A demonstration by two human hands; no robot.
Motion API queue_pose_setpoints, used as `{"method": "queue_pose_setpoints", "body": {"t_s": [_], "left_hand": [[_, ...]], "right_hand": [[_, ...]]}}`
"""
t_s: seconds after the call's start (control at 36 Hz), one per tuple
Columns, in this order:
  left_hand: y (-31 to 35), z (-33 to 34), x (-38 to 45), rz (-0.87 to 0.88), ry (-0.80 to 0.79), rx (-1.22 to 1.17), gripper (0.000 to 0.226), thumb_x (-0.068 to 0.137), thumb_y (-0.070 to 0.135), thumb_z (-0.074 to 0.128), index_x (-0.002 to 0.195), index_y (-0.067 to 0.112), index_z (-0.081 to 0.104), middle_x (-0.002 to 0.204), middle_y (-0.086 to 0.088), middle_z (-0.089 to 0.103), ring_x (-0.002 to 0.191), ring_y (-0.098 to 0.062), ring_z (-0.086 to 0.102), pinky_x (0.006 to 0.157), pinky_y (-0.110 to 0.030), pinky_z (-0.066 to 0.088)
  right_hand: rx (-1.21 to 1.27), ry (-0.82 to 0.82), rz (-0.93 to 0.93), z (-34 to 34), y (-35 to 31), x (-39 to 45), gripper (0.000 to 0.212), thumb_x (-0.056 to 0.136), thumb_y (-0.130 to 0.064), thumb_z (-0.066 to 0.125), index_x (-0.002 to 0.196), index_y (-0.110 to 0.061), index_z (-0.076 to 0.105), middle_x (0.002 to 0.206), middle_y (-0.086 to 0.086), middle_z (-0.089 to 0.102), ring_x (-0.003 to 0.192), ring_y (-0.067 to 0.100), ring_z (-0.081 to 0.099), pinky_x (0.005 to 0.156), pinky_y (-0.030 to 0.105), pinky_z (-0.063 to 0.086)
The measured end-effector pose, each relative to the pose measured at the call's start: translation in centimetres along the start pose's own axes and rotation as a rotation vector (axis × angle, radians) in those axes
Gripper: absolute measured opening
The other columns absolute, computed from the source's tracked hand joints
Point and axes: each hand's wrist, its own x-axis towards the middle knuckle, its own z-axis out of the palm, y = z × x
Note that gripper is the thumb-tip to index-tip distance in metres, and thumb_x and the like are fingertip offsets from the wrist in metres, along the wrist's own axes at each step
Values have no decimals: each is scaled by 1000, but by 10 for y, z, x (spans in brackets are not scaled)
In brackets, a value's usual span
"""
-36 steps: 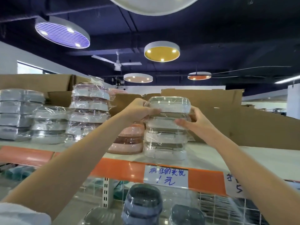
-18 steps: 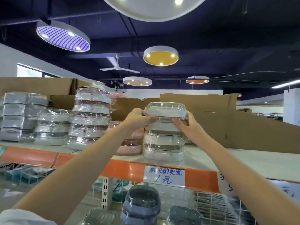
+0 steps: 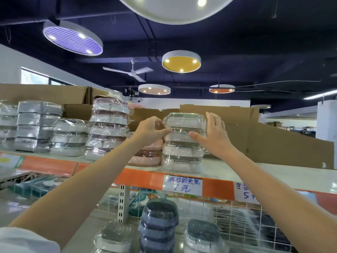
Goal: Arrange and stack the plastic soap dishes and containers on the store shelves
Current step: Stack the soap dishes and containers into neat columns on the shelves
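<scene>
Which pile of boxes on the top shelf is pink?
The short pink stack, tucked just left of the white stack the hands are steadying. The other piles on the top shelf look white or grey.

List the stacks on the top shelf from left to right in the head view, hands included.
Grey stack → clear-wrapped stack → tall pink-and-white stack → left hand → white stack being steadied → right hand. The low pink stack sits behind the left hand, so I leave it out.

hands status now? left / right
Left hand: fingers curled, pinching the stack of white plastic-wrapped soap dishes at its left side.
Right hand: open, fingers straight, palm against the stack's right side.
</scene>
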Motion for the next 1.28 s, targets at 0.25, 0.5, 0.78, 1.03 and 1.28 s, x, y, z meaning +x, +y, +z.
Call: {"method": "queue_pose_setpoints", "body": {"t_s": [0.25, 0.5, 0.78, 1.03, 1.28], "left_hand": [[-21, -19, -74, 174, 77, 321, 18, 89, 24, 61, 100, 10, 56, 92, 1, 49, 85, -16, 48, 76, -26, 42], [-83, -38, -169, 230, 72, 453, 12, 83, 14, 65, 92, 7, 62, 86, -5, 62, 76, -20, 58, 67, -25, 42], [-199, -20, -220, 20, -213, 524, 33, 88, 30, 57, 113, 7, 60, 113, -10, 62, 108, -29, 55, 88, -42, 47], [-320, -15, -198, -25, -451, 498, 41, 91, 34, 53, 125, 11, 53, 122, -4, 57, 116, -22, 52, 98, -36, 42], [-401, 1, -173, 40, -579, 384, 42, 90, 30, 57, 124, 5, 56, 120, -8, 59, 115, -24, 53, 98, -37, 44]], "right_hand": [[-68, 65, -350, 17, -57, -52, 50, 90, -42, 56, 127, -10, 49, 128, 4, 49, 120, 20, 42, 99, 34, 33], [106, -115, -563, 79, -102, -134, 44, 80, -36, 65, 111, -6, 59, 104, 8, 59, 99, 28, 57, 80, 38, 50], [80, -590, -391, 202, -115, -183, 58, 90, -35, 61, 137, -6, 42, 138, 11, 41, 131, 29, 36, 105, 35, 30], [-14, -915, -100, 318, -129, -166, 85, 89, -44, 61, 149, -7, 15, 157, 8, 17, 143, 22, 20, 114, 30, 19], [-204, -1092, 63, 382, -124, -141, 113, 81, -47, 69, 151, -5, -7, 159, 14, -7, 147, 29, 0, 118, 36, 8]]}}
